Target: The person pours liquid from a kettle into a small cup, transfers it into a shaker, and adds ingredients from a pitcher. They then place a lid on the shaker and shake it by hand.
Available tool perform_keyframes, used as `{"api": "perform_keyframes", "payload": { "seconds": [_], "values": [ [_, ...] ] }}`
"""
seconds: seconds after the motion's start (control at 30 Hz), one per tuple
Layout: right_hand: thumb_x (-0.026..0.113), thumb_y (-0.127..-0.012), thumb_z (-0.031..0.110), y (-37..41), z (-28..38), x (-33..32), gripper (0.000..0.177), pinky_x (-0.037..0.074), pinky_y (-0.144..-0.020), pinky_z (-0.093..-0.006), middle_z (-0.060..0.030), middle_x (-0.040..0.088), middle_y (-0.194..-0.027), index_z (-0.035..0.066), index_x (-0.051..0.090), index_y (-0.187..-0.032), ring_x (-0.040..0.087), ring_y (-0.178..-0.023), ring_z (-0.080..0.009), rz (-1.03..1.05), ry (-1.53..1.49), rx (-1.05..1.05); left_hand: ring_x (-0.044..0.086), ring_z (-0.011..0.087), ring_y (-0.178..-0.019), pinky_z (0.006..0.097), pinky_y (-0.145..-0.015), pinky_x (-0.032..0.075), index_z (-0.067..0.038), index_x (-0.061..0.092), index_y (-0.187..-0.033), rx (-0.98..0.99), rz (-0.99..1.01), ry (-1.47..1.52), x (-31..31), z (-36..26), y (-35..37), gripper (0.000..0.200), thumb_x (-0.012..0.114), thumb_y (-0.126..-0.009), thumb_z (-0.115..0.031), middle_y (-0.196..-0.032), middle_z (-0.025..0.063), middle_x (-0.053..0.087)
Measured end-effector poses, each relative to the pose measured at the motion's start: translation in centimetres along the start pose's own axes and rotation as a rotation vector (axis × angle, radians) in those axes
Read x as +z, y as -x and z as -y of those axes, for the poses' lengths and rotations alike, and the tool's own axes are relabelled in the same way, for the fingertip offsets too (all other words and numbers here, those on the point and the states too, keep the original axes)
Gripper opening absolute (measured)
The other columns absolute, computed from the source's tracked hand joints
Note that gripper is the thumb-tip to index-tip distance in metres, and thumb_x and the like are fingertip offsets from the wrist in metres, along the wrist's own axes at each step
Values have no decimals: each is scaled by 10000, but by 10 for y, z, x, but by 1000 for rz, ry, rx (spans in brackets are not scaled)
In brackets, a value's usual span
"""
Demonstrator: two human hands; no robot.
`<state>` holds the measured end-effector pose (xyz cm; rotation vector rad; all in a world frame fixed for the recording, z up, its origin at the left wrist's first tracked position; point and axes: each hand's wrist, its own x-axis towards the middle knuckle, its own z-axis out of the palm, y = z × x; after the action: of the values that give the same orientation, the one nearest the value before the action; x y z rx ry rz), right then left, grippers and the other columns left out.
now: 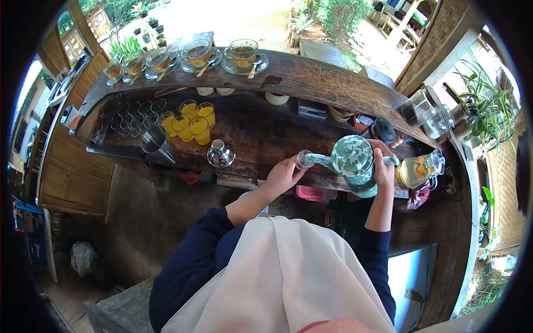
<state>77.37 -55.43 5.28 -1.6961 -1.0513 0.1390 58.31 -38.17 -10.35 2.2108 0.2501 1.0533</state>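
Note:
My right hand (382, 165) grips a green and white speckled enamel teapot (353, 161) by its handle side. The pot is held over the front part of the wooden counter, its spout pointing left. At the spout's tip, my left hand (284, 175) has its fingers closed round a small clear cup (303, 160). Whether liquid is flowing is too small to tell. Left of that hand stands a metal shaker top (221, 154), and further left a tall metal shaker tin (157, 145). Several glasses of orange drink (200, 130) stand behind them.
Several glass cups of amber drink (243, 54) sit on saucers with spoons along the raised shelf (322, 75). Upturned-looking clear glasses (136, 117) fill the counter's left end. A floral glass pitcher (419, 170) stands right of the teapot, near a dark-lidded jar (382, 131).

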Motion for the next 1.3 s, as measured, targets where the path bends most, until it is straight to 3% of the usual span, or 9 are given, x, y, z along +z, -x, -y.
{"api": "perform_keyframes", "payload": {
  "seconds": [0.2,0.27,0.4,0.47,1.3],
  "values": [
    [564,-893,440,-1,0,1,504,424,-678,-245,-52,639,-812,-46,636,-1004,530,-738,-104,-13,6,-22,643,345,-803,404,-685,528,-23,498,-1144,-1,3,7,1,1,-1,384,665,-821,-148,-928,179,648],
    [498,-919,468,-1,-1,-2,549,439,-798,-283,-99,663,-899,-55,628,-1021,582,-859,-153,40,44,19,643,346,-804,403,-686,529,-26,497,-1145,1,4,10,1,1,0,382,663,-822,-144,-933,177,649],
    [503,-915,479,-1,-1,-2,560,438,-802,-283,-98,662,-901,-55,630,-1025,582,-865,-154,38,56,37,641,346,-800,403,-686,529,-31,495,-1146,-6,18,1,1,1,0,378,659,-823,-140,-936,171,648],
    [568,-892,436,-1,-2,0,497,454,-726,-272,-81,662,-847,-41,638,-1015,571,-786,-127,-3,-12,-9,641,346,-798,403,-686,528,-32,495,-1145,-11,25,-4,0,0,0,376,658,-824,-139,-935,169,648],
    [567,-899,393,6,-11,-1,467,441,-796,-280,-93,670,-909,-39,627,-1063,570,-853,-136,-23,-70,48,639,351,-796,403,-680,525,-34,508,-1123,-18,17,5,-2,-4,-2,351,658,-828,-151,-932,171,648]
  ]
}}
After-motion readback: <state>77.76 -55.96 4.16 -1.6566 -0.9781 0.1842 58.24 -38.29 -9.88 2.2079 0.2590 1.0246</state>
